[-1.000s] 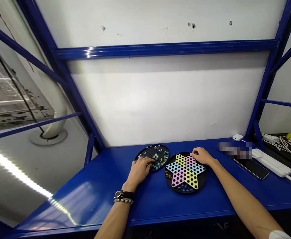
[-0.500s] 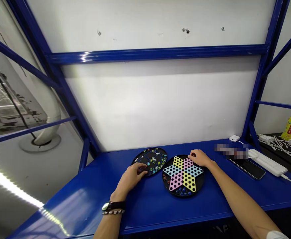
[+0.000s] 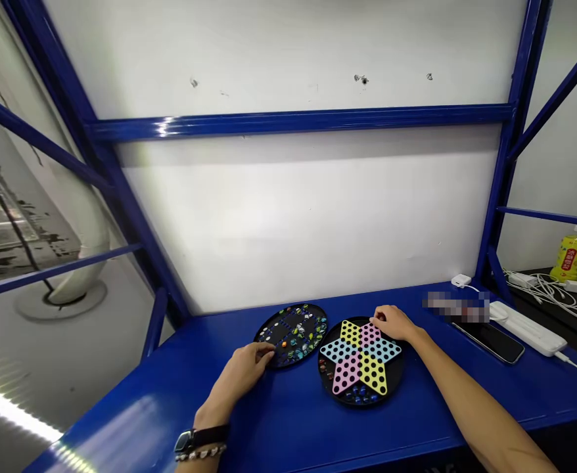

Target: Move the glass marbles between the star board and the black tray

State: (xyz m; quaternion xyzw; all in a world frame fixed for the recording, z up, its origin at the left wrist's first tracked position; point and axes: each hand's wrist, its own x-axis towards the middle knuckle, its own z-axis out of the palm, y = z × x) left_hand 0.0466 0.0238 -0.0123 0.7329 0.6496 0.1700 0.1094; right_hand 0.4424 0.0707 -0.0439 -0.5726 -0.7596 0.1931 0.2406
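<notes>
A round black game board (image 3: 361,359) with a pastel six-pointed star of holes lies on the blue shelf (image 3: 288,414). Left of it is a round black tray (image 3: 292,326) holding several coloured marbles. My left hand (image 3: 243,372) rests at the tray's near-left rim, fingers curled together at the edge; whether they pinch a marble I cannot make out. My right hand (image 3: 391,322) lies on the star board's far-right edge, fingers bent down onto it. A watch and bead bracelet sit on my left wrist.
A black phone (image 3: 489,339) and a white power strip (image 3: 528,324) lie at the right of the shelf, with a white charger (image 3: 461,280) behind. A yellow bottle (image 3: 571,255) and cables sit on a table further right. Blue frame posts rise on both sides.
My left hand has drawn back from over the marble tray to its near-left rim. The right hand stays on the star board. The view has tilted upward.
</notes>
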